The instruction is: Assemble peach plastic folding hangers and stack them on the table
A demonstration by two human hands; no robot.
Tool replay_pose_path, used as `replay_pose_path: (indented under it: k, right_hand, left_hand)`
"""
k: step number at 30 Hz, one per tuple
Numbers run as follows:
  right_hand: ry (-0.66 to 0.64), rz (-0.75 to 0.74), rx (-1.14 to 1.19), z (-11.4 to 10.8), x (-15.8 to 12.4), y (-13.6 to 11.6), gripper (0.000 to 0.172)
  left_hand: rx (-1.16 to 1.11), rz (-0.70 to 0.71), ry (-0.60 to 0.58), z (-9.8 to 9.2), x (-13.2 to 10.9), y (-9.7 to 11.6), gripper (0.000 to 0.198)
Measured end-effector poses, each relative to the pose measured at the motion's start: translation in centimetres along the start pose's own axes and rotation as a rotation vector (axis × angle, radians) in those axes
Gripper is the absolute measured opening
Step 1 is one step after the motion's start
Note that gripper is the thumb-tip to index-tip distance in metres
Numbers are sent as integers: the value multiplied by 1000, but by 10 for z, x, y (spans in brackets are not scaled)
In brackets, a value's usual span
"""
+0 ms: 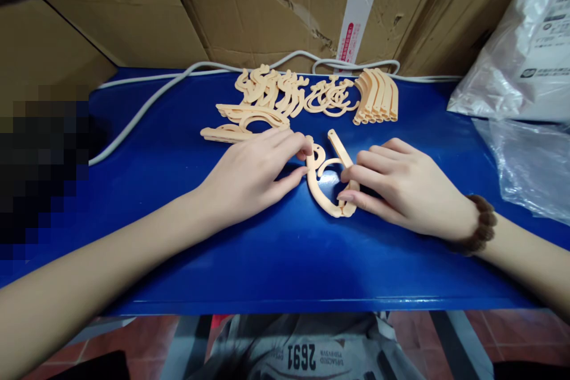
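Observation:
A beige plastic folding hanger (319, 195) lies on the blue table in front of me, its curved arms meeting at the near end. My left hand (258, 169) pinches the upper end of its left arm between thumb and fingers. On the other side, my right hand (401, 184) grips the right arm, and its fingers cover part of the joint. A straight bar (339, 147) sticks up past the right fingertips. Between the hands a thin curved hook (329, 162) shows inside the hanger. Just beyond my left hand lie folded hangers (253, 111), partly hidden by it.
At the back of the blue table (285, 273) sit piles of S-shaped pieces (256, 86), loose hooks (329, 98) and stacked curved arms (378, 95). A white cable (146, 113) runs behind them, before cardboard boxes (267, 12). Plastic bags (512, 65) lie at the right.

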State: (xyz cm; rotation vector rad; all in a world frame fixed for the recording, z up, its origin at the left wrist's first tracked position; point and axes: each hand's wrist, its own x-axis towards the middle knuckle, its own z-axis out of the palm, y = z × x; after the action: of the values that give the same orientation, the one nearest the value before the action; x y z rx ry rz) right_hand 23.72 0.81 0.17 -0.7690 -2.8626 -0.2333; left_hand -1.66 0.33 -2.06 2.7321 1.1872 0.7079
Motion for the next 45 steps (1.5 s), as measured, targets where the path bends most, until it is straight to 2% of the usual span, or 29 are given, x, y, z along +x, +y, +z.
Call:
replay_pose_path:
  k: [4, 9, 13, 18, 24, 32, 39, 45]
  right_hand:
    - [12, -36, 34, 2, 0, -3, 45]
    - [27, -116, 78, 5, 1, -8, 44]
    - [45, -198, 105, 7, 1, -14, 51]
    - [68, -218, 70, 12, 1, -21, 30]
    - [84, -232, 28, 12, 1, -20, 26]
    - [108, -111, -15, 4, -2, -11, 33]
    - [79, -2, -68, 3, -5, -2, 31]
    - [30, 3, -42, 3, -4, -2, 33]
  left_hand:
    - [-31, -96, -24, 2, -1, 3, 14]
    - [-94, -147, -19, 5, -1, 8, 25]
    - [-193, -188, -46, 7, 0, 9, 27]
    - [-213, -188, -63, 8, -1, 10, 22]
    - [-208, -89, -74, 6, -1, 9, 18]
    - [-151, 29, -81, 4, 0, -1, 22]
    - [-127, 34, -93, 3, 0, -4, 23]
    - [-128, 17, -89, 3, 0, -4, 24]
